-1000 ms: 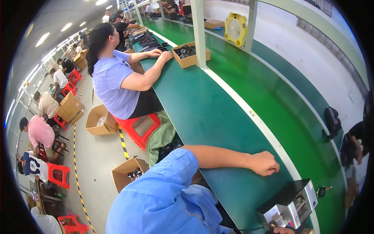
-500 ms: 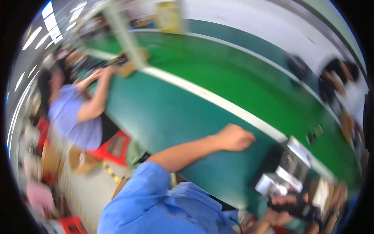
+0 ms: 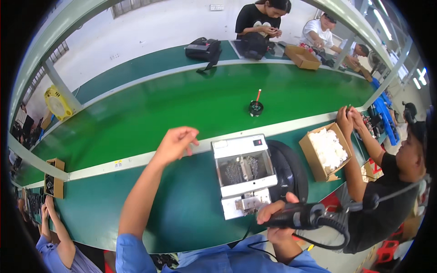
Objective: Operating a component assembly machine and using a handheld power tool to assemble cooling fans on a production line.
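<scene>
My left hand [image 3: 177, 144] hovers beside the pale rail with its fingers loosely bent and apart, holding nothing. In my right hand [image 3: 275, 223] is a black electric screwdriver [image 3: 296, 215], lying nearly sideways with its cable end toward the right. My fingers wrap round its front part, and its tip is hidden. Just beyond this hand stands a silver screw feeder [image 3: 246, 170], with a heap of tiny dark metal pieces, apparently screws, behind its window. A black rounded bag or case [image 3: 287, 168] sits against the feeder's right side.
A carton of white pieces [image 3: 325, 152] stands right of the feeder, near a co-worker in black [image 3: 387, 195]. On the green conveyor [image 3: 182, 109] rests a small round black part [image 3: 256, 108] with a red stick. Another co-worker's hands [image 3: 48, 207] are at far left. A coiled cable [image 3: 337, 234] hangs behind the screwdriver.
My view has swung from the left along the bench to the feeder in front. My left hand has loosened from a fist-like curl. The screwdriver now shows clearly in my right hand.
</scene>
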`<state>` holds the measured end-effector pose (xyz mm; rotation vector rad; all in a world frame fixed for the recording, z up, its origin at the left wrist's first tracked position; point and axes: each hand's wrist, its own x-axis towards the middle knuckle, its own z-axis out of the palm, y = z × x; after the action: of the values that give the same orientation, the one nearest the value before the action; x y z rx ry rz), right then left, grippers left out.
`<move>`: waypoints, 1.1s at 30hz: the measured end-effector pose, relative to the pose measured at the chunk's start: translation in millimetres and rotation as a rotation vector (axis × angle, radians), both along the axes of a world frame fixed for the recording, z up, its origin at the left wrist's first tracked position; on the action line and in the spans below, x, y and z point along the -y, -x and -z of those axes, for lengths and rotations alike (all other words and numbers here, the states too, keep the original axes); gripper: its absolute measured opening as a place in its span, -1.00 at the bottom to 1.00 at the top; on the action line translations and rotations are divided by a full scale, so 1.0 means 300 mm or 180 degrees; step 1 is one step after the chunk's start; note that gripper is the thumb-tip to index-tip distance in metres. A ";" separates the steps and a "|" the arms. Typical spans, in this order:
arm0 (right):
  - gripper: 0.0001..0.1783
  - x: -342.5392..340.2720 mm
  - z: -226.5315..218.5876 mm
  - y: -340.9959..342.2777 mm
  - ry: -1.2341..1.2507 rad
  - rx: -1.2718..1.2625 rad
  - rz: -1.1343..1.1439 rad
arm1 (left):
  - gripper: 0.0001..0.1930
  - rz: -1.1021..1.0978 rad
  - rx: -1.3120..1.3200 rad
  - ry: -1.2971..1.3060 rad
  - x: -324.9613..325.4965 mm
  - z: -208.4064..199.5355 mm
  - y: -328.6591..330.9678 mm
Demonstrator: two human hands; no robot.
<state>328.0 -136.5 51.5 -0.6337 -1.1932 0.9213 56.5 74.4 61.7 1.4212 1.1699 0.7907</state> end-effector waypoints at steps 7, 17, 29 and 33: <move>-0.01 0.059 0.013 -0.021 0.0168 0.0251 0.0003 | -0.41 0.0798 -0.0039 0.0488 -0.379 -0.001 -0.309; -0.04 0.048 -0.141 -0.069 0.0261 0.0841 -0.0251 | -0.48 0.1226 0.0045 0.1161 -0.558 0.112 -0.535; 0.01 -0.004 -0.084 -0.029 -0.0130 0.0194 -0.0094 | -0.60 0.0102 0.0670 0.0496 -0.215 -0.061 -0.059; -0.01 -0.022 -0.117 -0.051 -0.0425 0.0219 -0.0353 | -0.62 -0.0038 0.0582 0.0682 0.139 -0.107 0.132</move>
<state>343.4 -129.9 86.8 -0.4991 -1.3505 0.9098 16.9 32.9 93.9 1.1423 1.0880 0.7625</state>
